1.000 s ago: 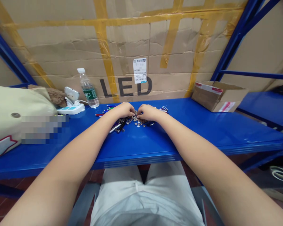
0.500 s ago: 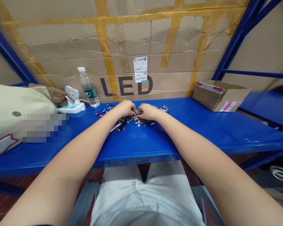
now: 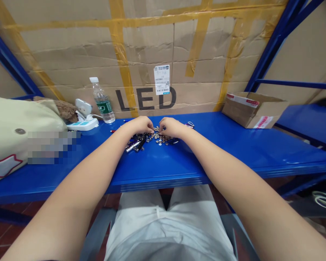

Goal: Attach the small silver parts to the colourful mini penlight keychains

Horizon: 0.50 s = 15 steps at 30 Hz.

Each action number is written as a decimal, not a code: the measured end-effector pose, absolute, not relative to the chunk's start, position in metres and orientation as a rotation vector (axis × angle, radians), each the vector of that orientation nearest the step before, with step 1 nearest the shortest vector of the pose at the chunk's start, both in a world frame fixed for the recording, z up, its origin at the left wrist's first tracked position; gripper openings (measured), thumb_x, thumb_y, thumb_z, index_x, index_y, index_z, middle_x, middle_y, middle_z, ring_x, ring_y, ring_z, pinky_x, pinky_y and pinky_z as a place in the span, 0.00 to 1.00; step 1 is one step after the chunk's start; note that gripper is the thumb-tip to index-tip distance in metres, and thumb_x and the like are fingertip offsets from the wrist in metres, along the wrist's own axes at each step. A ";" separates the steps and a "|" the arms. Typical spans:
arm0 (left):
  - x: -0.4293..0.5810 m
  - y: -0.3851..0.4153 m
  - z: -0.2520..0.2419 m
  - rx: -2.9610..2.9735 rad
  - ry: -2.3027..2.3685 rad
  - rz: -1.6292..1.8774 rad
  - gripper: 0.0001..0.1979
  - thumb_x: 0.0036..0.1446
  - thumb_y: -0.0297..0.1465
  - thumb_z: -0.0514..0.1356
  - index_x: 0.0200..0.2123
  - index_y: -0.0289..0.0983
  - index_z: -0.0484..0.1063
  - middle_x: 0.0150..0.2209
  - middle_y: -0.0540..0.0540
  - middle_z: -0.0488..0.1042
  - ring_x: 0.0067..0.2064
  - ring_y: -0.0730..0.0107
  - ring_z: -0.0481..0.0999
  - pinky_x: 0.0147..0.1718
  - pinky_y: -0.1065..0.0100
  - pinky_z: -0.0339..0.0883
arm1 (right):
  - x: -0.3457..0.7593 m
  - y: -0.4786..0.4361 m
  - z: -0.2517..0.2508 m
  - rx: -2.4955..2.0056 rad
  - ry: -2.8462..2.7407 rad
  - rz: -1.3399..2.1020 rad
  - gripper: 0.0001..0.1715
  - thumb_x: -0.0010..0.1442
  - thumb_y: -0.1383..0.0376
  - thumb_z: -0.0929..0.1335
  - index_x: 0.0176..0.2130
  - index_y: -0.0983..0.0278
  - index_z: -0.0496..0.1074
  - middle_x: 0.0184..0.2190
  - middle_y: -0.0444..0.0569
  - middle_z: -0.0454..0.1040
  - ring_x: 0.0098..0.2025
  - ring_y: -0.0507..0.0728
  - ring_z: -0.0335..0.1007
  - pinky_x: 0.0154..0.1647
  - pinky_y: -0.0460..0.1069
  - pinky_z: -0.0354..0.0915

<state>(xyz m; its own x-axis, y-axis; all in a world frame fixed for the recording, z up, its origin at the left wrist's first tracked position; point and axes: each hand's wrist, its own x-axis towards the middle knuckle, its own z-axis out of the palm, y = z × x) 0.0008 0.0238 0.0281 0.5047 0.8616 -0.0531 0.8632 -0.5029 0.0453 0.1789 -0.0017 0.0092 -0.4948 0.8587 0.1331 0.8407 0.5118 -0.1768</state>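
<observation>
As left hand [image 3: 139, 125] and right hand [image 3: 174, 127] curl over small discs [image 3: 159, 139] | fingertips hidden | grip unclear

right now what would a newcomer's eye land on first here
The left hand and right hand meet over a heap of small silvery discs at the middle of the bright blue shelf. Behind stands a big taped cardboard box printed LED, a water bottle to its left, a small open carton to the right.
</observation>
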 end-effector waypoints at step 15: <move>0.003 0.024 0.025 2.603 1.558 -0.025 0.12 0.47 0.32 0.60 0.35 0.40 0.79 0.35 0.49 0.79 0.35 0.67 0.75 0.34 0.70 0.64 | 0.195 0.007 0.009 -1.461 -2.441 0.148 0.12 0.53 0.65 0.71 0.40 0.60 0.78 0.43 0.51 0.76 0.46 0.58 0.70 0.45 0.49 0.65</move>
<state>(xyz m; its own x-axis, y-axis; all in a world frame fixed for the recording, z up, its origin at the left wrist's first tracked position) 0.0032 0.0241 0.0247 0.4739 0.8778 -0.0695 0.8796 -0.4682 0.0844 0.1946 0.0075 0.0095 -0.4429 0.8751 0.1951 0.8451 0.4801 -0.2352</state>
